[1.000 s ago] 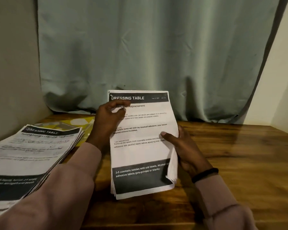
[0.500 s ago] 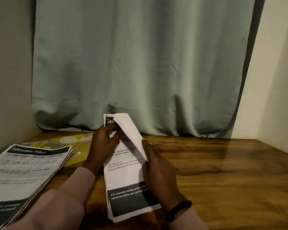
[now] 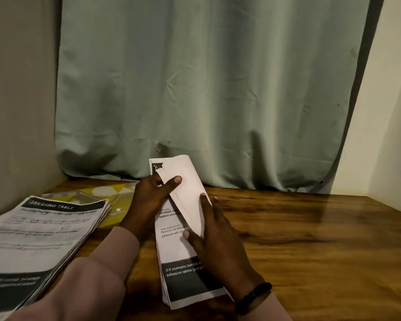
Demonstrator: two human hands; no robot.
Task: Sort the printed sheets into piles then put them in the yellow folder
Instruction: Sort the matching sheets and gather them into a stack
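Both hands work a small stack of printed sheets [image 3: 183, 251] held low over the bench [image 3: 310, 239], near the middle of the view. Left hand [image 3: 152, 200] grips the stack's upper left part, fingers curled behind it and thumb pressed across the back of the top sheet [image 3: 188, 191], which is folded over so its blank white side faces up. Right hand [image 3: 218, 246] grips the stack's right edge, fingers laid over the folded sheet and thumb resting on the printed page beneath. Black bands run across the head and foot of that page, with white lettering on the lower one. To the left a thicker pile [image 3: 42, 239] of similar sheets lies flat on the bench, its edges slightly fanned, a black header band on top. Behind that pile lies the yellow folder [image 3: 116, 205], glossy, patterned with pale shapes, partly covered by the pile and by the left wrist. The bench is dark, varnished wood with strong grain and a sheen. A pale green curtain [image 3: 206, 89] hangs in soft folds behind, its hem bunched on the bench. Plain walls flank it. A black bracelet [image 3: 252, 297] circles the right wrist above a pinkish sleeve [image 3: 90, 274].
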